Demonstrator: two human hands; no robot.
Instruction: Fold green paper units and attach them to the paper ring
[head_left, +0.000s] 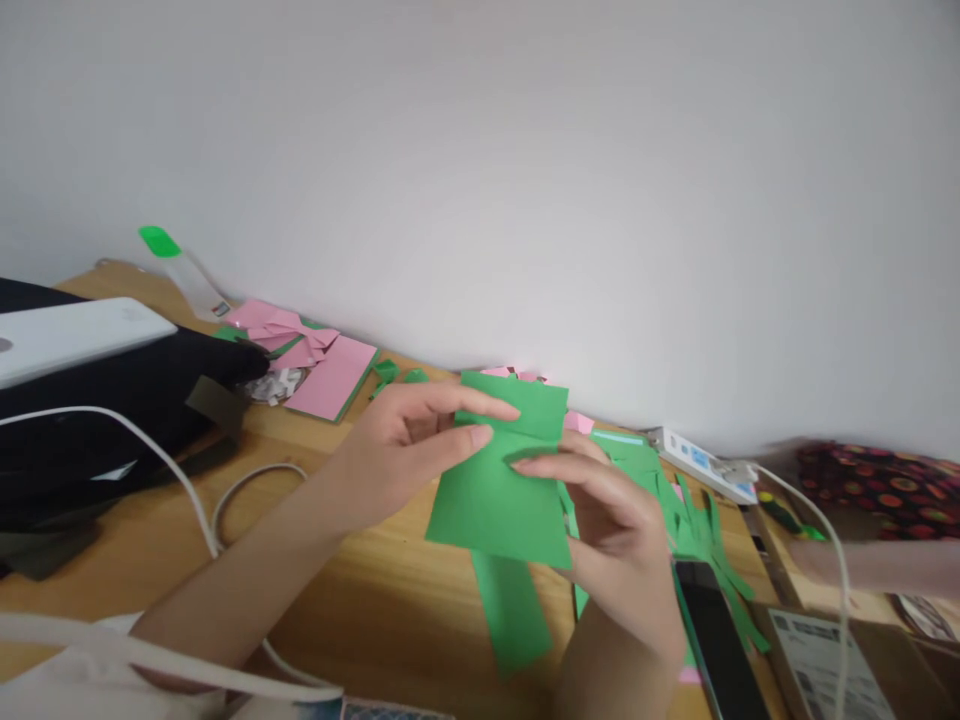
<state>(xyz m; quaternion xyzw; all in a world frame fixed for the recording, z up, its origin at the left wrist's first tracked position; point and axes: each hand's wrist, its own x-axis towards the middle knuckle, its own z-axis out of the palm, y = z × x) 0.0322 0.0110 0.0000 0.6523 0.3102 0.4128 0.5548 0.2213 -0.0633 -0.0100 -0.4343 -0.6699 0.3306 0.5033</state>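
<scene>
A sheet of green paper [495, 500] is held up above the table, with a crease across its upper part. My left hand [420, 430] grips its left edge, thumb and index finger lying on the near face. On the right side, my right hand [615, 510] holds the same sheet, index finger over the front and the other fingers partly hidden around the edge. Below it, a green paper strip [514, 610] lies on the wooden table. More cut green paper pieces [690, 510] are spread to the right of my right hand.
Pink paper [337, 375] lies at the back left, near a black bag [150, 410] bearing a white device [82, 335]. A power strip [705, 465] sits along the wall. A phone [716, 640] and a cardboard box [847, 660] are right. Another person's forearm [892, 568] shows at far right.
</scene>
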